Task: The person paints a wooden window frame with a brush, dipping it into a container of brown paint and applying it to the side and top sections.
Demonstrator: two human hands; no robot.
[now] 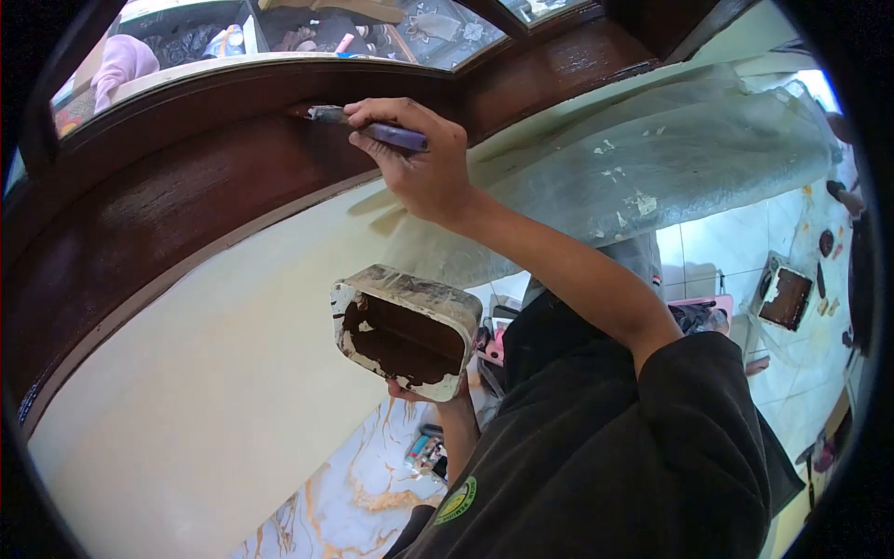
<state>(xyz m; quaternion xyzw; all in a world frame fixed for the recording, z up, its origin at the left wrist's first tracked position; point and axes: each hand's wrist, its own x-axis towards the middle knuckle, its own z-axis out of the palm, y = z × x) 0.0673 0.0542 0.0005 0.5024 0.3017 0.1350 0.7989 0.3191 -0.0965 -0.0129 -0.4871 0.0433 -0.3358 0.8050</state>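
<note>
My right hand (424,158) is closed around a paintbrush (399,137) with a purple handle. The brush's bristle end meets the dark brown, glossy wooden window frame (214,168). Below it, my left hand (436,399) holds up a paint-smeared white plastic tub (433,287) from its underside. Dark brown paint (400,340) coats the inside of the tub, which is tilted with its mouth towards me. Most of my left hand's fingers are hidden behind the tub.
A cream wall (223,307) lies under the frame. Translucent plastic sheeting (643,168) hangs along the right. Another tub with brown paint (785,296) stands on the tiled floor (703,238). Beyond the glass are assorted items, including a pink cloth (124,65).
</note>
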